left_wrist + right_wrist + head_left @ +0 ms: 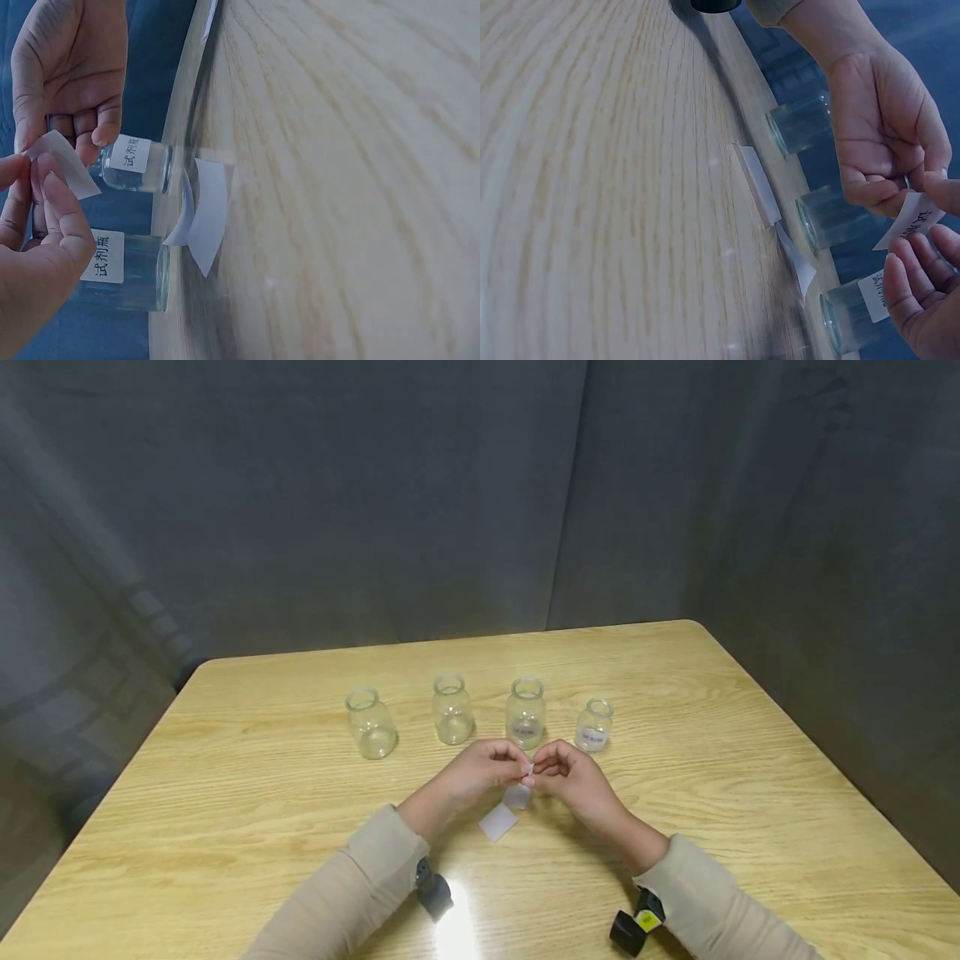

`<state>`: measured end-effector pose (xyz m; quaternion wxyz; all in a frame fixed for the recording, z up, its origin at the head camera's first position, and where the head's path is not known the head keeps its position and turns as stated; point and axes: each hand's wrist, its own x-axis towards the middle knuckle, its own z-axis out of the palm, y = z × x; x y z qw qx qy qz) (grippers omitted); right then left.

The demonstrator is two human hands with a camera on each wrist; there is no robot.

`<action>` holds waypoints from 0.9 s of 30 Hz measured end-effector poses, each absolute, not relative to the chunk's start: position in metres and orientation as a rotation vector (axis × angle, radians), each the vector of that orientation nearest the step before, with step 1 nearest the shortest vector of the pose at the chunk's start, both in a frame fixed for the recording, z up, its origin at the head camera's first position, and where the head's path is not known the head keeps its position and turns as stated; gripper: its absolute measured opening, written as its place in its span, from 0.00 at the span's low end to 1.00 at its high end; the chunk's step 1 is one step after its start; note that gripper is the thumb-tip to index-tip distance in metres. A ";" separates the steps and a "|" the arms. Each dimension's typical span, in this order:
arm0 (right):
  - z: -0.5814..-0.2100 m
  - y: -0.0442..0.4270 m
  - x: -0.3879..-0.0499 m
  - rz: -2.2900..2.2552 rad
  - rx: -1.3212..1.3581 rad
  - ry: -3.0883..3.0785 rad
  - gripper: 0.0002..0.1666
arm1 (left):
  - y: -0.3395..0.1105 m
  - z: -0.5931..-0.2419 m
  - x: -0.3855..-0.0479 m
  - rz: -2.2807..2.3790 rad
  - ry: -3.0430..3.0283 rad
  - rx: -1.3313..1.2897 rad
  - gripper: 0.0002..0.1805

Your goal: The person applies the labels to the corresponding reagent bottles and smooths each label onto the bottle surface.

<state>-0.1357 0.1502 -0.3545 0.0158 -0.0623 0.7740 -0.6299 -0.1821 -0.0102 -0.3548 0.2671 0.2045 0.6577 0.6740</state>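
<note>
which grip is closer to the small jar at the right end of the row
Right. The right grip is just in front of the small jar, slightly to its left; the left grip is farther left, beyond the right one.

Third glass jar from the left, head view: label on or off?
On: the left wrist view shows a printed white label on the glass jar.

Wood-grain table (225, 793): four glass jars (453, 714) upright, two labelled; two white slips (498, 822) nearer.
</note>
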 end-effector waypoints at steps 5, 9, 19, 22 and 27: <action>-0.354 0.149 -0.135 -1.972 -0.196 2.400 0.15 | -0.010 -0.355 -0.181 1.805 1.789 0.542 0.07; -0.354 0.150 -0.135 -1.993 -0.210 2.371 0.15 | -0.011 -0.355 -0.181 1.789 1.800 0.541 0.06; -0.353 0.150 -0.134 -2.034 -0.235 2.259 0.13 | -0.013 -0.354 -0.181 1.773 1.796 0.535 0.06; -0.353 0.151 -0.135 -2.028 -0.235 2.253 0.12 | -0.015 -0.354 -0.181 1.767 1.809 0.546 0.05; -0.352 0.151 -0.136 -2.014 -0.248 2.276 0.13 | -0.017 -0.356 -0.182 1.793 1.801 0.532 0.02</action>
